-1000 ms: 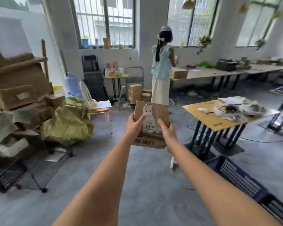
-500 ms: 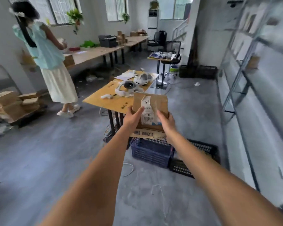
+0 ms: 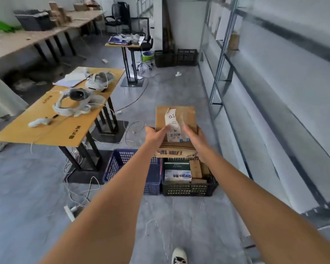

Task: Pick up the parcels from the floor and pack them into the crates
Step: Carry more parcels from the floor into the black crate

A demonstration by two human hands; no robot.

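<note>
I hold a brown cardboard parcel (image 3: 187,115) with a white barcode label out in front of me. My left hand (image 3: 155,134) grips its left side and my right hand (image 3: 195,134) grips its right side, thumbs on top. The parcel hangs above two crates on the floor. The blue crate (image 3: 114,168) on the left is partly hidden by my left arm. The black crate (image 3: 189,188) on the right holds several boxes, among them a white and green one (image 3: 177,171).
A low wooden table (image 3: 51,128) with headsets and loose cables stands left of the crates. Metal shelving (image 3: 223,60) runs along the right wall. Two more black crates (image 3: 175,57) sit at the far wall. A power strip and wires (image 3: 72,202) lie on the floor.
The view has swung right, from the cardboard pile and a standing person to the crates. The two crates now lie right under the parcel I carry. My grip is the same.
</note>
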